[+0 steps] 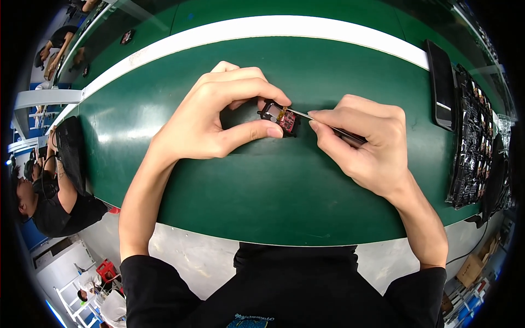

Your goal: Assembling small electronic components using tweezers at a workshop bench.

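Between the thumb and fingers of my left hand point(205, 112) is a small black device housing point(267, 113), tilted just above the green table or resting on it; I cannot tell which. Inside it sits a reddish circuit board point(287, 122), with a strip of orange flex cable beside it. My right hand point(372, 136) grips thin, dark tweezers point(344, 134) like a pen. Their silvery tip meets the upper edge of the board, near my left index finger. My left fingers and thumb hide part of the housing.
At the right edge lie a dark phone-like slab point(439, 87) and a black tray of small parts point(470, 147). A white rail point(273, 26) crosses the far side of the green table point(262, 197). Another person point(63, 191) sits at the left, near a black mesh item point(70, 150).
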`<state>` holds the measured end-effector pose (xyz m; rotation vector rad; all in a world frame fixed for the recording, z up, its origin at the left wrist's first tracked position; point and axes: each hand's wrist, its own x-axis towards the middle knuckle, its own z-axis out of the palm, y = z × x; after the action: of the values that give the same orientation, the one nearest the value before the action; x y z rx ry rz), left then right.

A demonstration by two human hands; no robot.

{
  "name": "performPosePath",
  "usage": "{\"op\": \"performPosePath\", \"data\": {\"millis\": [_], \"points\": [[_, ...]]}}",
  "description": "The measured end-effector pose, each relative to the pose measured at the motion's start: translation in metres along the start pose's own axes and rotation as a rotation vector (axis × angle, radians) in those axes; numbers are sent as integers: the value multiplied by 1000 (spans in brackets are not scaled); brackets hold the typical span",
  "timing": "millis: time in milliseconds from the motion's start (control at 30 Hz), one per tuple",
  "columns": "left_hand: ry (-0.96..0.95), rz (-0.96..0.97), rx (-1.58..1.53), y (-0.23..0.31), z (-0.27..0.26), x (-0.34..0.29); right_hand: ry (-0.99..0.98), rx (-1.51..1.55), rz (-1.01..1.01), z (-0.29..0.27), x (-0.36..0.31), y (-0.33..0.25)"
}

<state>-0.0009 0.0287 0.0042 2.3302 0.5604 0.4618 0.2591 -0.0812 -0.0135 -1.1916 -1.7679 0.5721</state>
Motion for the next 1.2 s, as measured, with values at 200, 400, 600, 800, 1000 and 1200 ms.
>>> {"op": "performPosePath", "data": {"millis": [200, 400, 600, 800, 1000, 1200], "points": [[-7, -16, 9, -3, 0, -2, -3, -22, -2, 0, 0, 0], [4, 5, 18, 0, -2, 3, 6, -10, -35, -2, 2, 2], [1, -45, 10, 1, -1, -1, 20, -45, -16, -6, 0, -1], [14, 2, 73, 7, 5, 4, 109, 2, 70, -11, 3, 0], [38, 77, 71, -2, 4, 1, 70, 108, 81, -2, 4, -4], [32, 10, -28, 4, -3, -1, -134, -153, 64, 0, 4, -17]]}}
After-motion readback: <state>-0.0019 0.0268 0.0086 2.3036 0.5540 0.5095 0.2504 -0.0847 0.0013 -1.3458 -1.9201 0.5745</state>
